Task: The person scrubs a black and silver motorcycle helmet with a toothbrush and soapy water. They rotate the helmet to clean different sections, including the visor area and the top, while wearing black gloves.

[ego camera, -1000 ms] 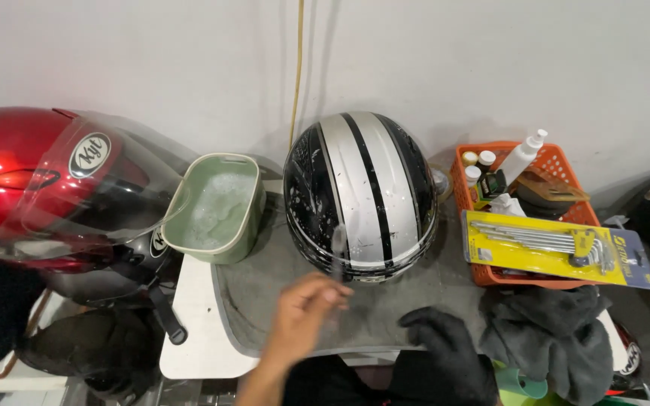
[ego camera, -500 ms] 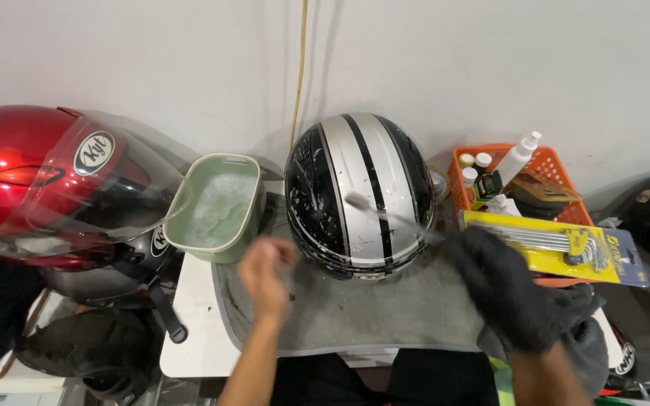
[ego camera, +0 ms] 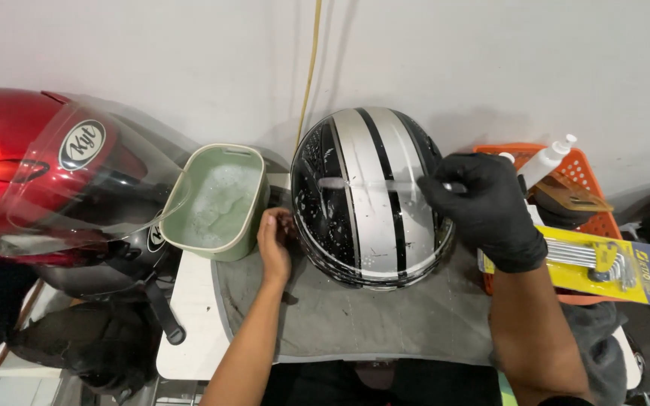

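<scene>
Head view: a clear-handled brush (ego camera: 370,183) is gripped in the gloved right hand (ego camera: 487,207), its long axis crosswise over the striped helmet (ego camera: 370,195) mid-desk; the bare left hand (ego camera: 274,244) is pressed flat against the helmet's left side.

Bright, even light pours down from above onto the pale wall, and the glossy black-and-silver striped helmet (ego camera: 370,199) throws a soft grey shadow up behind it while its dome stays sharp. Glare flares hard on the shiny dark-red helmet with the clear visor (ego camera: 35,177) at far left, where the wide lens stretches and bends the shape. The thin translucent brush (ego camera: 362,183) smears with motion blur across the stripes, and the lower corners sink into murky, near-black shadow.
</scene>
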